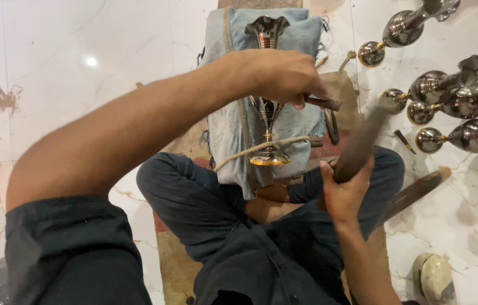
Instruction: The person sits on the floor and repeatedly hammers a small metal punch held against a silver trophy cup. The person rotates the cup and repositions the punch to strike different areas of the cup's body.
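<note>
A dark engraved metal vase (266,34) with a flared mouth and a gold-rimmed foot lies on a pale blue cloth pad (233,124), tied down by a light rope (261,147). My left hand (281,73) is closed over its stem, gripping a thin dark chisel (324,103) that pokes out to the right. My right hand (345,189) grips a dark wooden mallet handle (363,141), raised and blurred, its head near the chisel end. I sit cross-legged in dark trousers (193,197) behind the vase.
Several similar dark metal vases (453,85) with gold rims lie on the white marble floor (69,85) at the right. A long wooden stick (419,189) lies by my right knee. A pale rounded object (435,277) sits at the lower right. Small tools (402,140) lie nearby.
</note>
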A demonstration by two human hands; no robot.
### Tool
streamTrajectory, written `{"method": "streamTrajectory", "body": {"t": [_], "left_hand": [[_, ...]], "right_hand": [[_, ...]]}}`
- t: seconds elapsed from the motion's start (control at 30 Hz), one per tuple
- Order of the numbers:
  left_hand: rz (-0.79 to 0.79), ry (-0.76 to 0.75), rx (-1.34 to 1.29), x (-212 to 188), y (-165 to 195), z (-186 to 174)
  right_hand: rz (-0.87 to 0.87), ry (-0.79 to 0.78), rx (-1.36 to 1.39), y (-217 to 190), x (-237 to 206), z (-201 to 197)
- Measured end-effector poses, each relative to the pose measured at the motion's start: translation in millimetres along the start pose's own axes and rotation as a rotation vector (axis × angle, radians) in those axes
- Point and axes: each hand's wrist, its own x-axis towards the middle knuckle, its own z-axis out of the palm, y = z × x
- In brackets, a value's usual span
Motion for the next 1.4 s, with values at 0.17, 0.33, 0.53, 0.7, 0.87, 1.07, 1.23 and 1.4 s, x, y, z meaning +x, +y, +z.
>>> {"method": "streamTrajectory", "body": {"t": [0.17,0.33,0.53,0.7,0.87,1.07,1.23,1.4], "left_hand": [[0.034,-0.029,0.046,-0.1,-2.8,-3.9],[0.095,0.198,0.009,-8.2,-10.7,7.9],[0.131,0.499,-0.113,-28.9,-20.2,24.2],[0.060,0.683,-0.218,-40.6,-22.7,40.6],[-0.054,0.846,-0.165,-54.6,-19.2,62.2],[-0.173,1.185,-0.367,-57.2,-0.4,92.2],[-0.194,1.296,-0.523,-53.0,9.5,108.5],[-0.270,1.316,-0.494,-52.2,14.4,113.5]], "right_hand": [[0.167,0.012,0.155,-3.6,-10.4,5.2],[0.074,-0.127,-0.158,-9.5,23.5,-15.6],[0.053,-0.256,-0.220,-24.7,64.5,-42.2],[-0.333,-0.338,-0.651,-59.8,112.1,-63.7],[-0.336,-0.458,-0.879,-109.3,155.2,-73.8],[-0.561,-0.539,-1.040,-176.3,176.4,-68.8],[-0.793,-0.522,-1.042,-212.2,173.1,-51.2],[-0.789,-0.601,-1.258,-209.7,155.6,-68.3]]}}
